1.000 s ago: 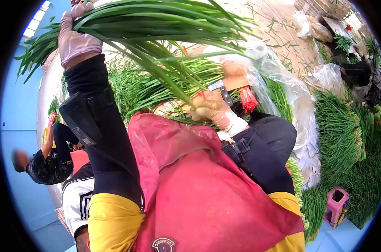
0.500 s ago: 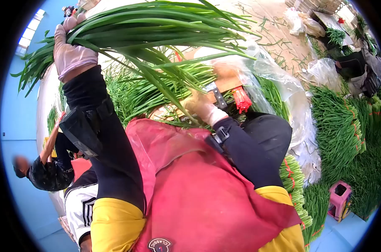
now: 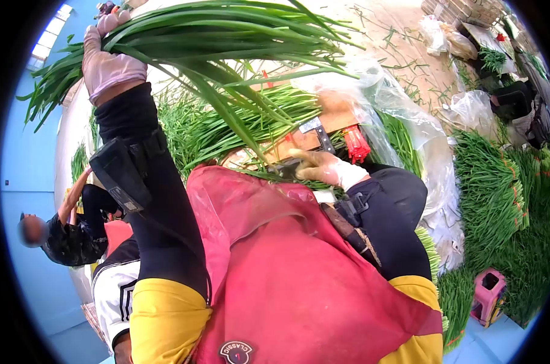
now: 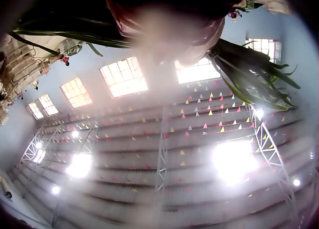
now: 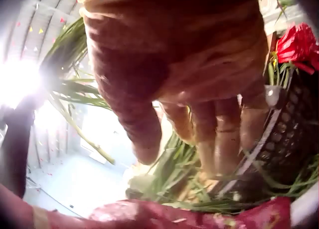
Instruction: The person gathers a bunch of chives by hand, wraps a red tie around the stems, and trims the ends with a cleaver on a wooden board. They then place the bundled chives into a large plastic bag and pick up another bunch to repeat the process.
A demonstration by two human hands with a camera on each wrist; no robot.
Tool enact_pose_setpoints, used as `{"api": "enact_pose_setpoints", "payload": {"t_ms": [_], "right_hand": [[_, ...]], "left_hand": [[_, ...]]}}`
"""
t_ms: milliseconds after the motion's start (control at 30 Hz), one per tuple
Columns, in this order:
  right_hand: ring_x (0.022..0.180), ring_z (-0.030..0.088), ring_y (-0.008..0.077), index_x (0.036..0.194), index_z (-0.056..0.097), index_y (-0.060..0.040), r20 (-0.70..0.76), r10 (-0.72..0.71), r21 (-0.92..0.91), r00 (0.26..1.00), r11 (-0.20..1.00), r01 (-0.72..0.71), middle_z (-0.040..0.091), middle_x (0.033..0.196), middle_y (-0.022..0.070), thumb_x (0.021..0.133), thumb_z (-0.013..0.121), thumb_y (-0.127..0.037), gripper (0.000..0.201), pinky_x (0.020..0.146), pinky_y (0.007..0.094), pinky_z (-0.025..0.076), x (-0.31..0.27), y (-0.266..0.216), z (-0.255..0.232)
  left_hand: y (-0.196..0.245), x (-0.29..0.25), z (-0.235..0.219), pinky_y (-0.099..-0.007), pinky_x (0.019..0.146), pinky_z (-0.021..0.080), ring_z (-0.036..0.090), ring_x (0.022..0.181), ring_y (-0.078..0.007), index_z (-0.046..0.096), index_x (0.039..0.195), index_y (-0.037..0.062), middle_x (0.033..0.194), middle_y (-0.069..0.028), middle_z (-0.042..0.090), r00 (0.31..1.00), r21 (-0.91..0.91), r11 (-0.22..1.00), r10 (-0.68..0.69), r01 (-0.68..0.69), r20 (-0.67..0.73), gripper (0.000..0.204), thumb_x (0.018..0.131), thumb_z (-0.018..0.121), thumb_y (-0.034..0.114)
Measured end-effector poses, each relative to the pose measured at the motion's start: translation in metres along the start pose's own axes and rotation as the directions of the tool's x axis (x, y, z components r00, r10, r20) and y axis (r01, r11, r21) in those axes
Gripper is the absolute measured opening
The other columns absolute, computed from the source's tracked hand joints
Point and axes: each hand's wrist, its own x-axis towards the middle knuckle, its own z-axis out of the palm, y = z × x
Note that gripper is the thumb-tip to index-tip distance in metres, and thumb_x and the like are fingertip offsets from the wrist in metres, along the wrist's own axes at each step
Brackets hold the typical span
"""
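Note:
In the head view my gloved left hand [image 3: 112,70] is raised at the upper left, gripping a thick bunch of long green leaves [image 3: 226,39]. Some stalks droop from it toward the lap. The left wrist view shows the same leaves [image 4: 249,72] beside the blurred hand [image 4: 172,32]. My gloved right hand [image 3: 325,168] is low over the lap, near the drooping stalk ends. Seen from the right wrist, that hand [image 5: 184,69] has its fingers extended downward, holding nothing visible, above loose green leaves [image 5: 172,164] and beside a perforated basket [image 5: 281,134].
A pile of green stalks [image 3: 244,124] lies ahead of the lap, beside red ties [image 3: 356,144] and clear plastic [image 3: 402,100]. Tied bundles [image 3: 487,182] and a pink stool [image 3: 487,297] stand at the right. Another person [image 3: 75,236] sits at the left.
Compared with half a second ago, my right hand has moved right and slightly down, away from the drooping stalks. My left hand still grips the raised bunch, nearly in place.

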Motion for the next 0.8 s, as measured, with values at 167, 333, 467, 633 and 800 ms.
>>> {"api": "enact_pose_setpoints", "payload": {"t_ms": [167, 333, 467, 633, 800], "right_hand": [[0.090, 0.060, 0.0120, 0.116, 0.060, -0.0023, -0.071, -0.176, 0.436, 0.982, 0.880, 0.189, 0.066, 0.097, 0.0068, 0.084, 0.064, -0.019, 0.037, 0.083, 0.0253, 0.046, 0.014, -0.040, 0.038], [0.082, 0.064, 0.0197, 0.114, 0.059, 0.0006, -0.128, -0.195, 0.645, 0.972, 0.728, 0.231, 0.067, 0.090, 0.0134, 0.090, 0.056, -0.030, 0.039, 0.077, 0.0306, 0.050, 0.000, -0.036, 0.044], [0.073, 0.065, 0.0241, 0.115, 0.057, 0.0036, -0.328, -0.179, 0.803, 0.928, 0.465, 0.373, 0.067, 0.084, 0.0164, 0.093, 0.050, -0.031, 0.042, 0.067, 0.0330, 0.053, -0.007, -0.020, 0.039], [0.049, 0.057, 0.0127, 0.091, 0.071, -0.0048, -0.453, 0.160, 0.616, 0.877, 0.768, 0.178, 0.064, 0.064, 0.0058, 0.087, 0.058, -0.039, 0.037, 0.048, 0.0220, 0.049, -0.011, 0.014, 0.011], [0.086, 0.061, 0.0187, 0.120, 0.055, -0.0059, -0.612, -0.233, 0.583, 0.756, 0.513, 0.629, 0.065, 0.095, 0.0100, 0.090, 0.053, -0.036, 0.042, 0.066, 0.0274, 0.049, -0.012, -0.046, -0.028]], "left_hand": [[-0.003, -0.010, 0.008, -0.0509, 0.090, 0.046, 0.059, 0.096, -0.0310, 0.056, 0.093, -0.0007, 0.089, -0.0108, 0.064, 0.994, 0.059, 0.997, 0.045, -0.039, -0.097, 0.026, 0.095, 0.049, 0.024], [0.002, -0.003, 0.002, -0.0498, 0.091, 0.046, 0.059, 0.094, -0.0307, 0.057, 0.094, -0.0009, 0.089, -0.0108, 0.064, 0.992, -0.026, 0.999, 0.040, -0.044, -0.116, 0.024, 0.094, 0.052, 0.023], [0.003, 0.000, -0.011, -0.0486, 0.091, 0.046, 0.059, 0.091, -0.0298, 0.057, 0.091, -0.0001, 0.084, -0.0089, 0.062, 0.993, -0.014, 0.999, 0.028, -0.030, -0.116, 0.023, 0.093, 0.053, 0.022], [0.011, 0.000, -0.017, -0.0452, 0.091, 0.047, 0.059, 0.091, -0.0269, 0.057, 0.091, 0.0007, 0.083, -0.0073, 0.062, 0.995, -0.026, 0.998, 0.051, -0.053, -0.091, 0.021, 0.093, 0.053, 0.021], [0.012, -0.013, -0.025, -0.0370, 0.080, 0.048, 0.055, 0.081, -0.0223, 0.055, 0.087, 0.0019, 0.078, -0.0049, 0.055, 0.994, -0.138, 0.985, -0.105, 0.107, 0.021, 0.016, 0.091, 0.056, 0.018]]}}
